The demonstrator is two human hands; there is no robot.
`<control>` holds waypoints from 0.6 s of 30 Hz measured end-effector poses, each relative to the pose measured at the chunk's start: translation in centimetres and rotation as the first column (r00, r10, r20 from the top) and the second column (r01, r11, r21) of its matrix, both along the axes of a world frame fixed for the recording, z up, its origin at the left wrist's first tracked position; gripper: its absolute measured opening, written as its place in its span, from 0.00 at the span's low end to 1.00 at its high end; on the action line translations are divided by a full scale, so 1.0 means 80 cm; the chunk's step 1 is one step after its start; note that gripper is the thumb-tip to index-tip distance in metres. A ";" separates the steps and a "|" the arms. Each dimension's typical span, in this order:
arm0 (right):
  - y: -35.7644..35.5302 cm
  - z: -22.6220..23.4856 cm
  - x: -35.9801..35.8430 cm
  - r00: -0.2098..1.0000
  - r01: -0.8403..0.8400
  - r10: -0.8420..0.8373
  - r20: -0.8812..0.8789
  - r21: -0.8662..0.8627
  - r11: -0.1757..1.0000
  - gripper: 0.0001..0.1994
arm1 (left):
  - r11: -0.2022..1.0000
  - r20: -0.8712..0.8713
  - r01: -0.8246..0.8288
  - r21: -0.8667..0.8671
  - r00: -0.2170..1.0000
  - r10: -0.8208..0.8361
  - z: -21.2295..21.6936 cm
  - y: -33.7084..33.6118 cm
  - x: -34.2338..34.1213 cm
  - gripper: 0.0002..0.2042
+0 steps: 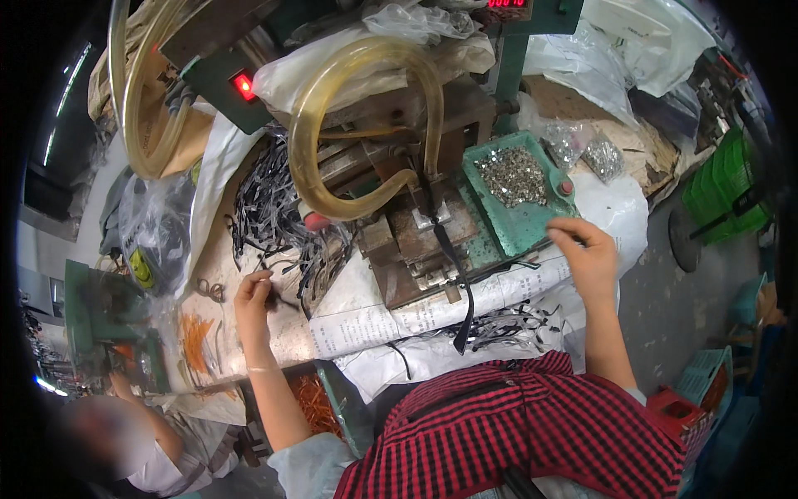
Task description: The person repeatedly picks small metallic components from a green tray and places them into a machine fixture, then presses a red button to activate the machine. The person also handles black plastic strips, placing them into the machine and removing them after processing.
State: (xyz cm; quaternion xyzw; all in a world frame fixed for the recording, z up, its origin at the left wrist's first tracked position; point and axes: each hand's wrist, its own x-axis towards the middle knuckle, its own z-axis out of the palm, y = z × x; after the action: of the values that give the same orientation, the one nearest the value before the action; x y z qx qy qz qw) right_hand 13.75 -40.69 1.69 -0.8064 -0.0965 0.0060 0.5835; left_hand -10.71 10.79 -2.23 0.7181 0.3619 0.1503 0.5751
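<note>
Grey floor [665, 312], stacked green baskets [725, 193]

– what does the left hand [253, 293] have at its fingertips?
– something dark shows there, too small to tell whether it is held.
– and the right hand [590, 254]?
– its curled fingertips are blurred; whether they pinch anything cannot be told.
– the metal bits [511, 176]?
– too small to make out singly.
– the clear tubing [131, 116]?
– cut off by the top edge, like the red display [509, 7].
– the co-worker [162, 467]?
– the head is blurred.
</note>
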 end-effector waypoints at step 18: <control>0.176 0.059 -0.013 0.956 -0.291 0.269 0.117 0.512 0.808 0.25 | 0.923 0.869 -0.085 0.374 0.379 -0.317 0.180 -0.257 0.134 0.06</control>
State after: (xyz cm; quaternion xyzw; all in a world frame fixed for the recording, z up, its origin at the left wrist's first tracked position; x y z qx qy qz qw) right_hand 12.68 -26.65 6.44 -0.5937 -0.2234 0.0497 0.7714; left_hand -0.01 -9.75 12.13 0.6294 -0.1033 0.5433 0.5460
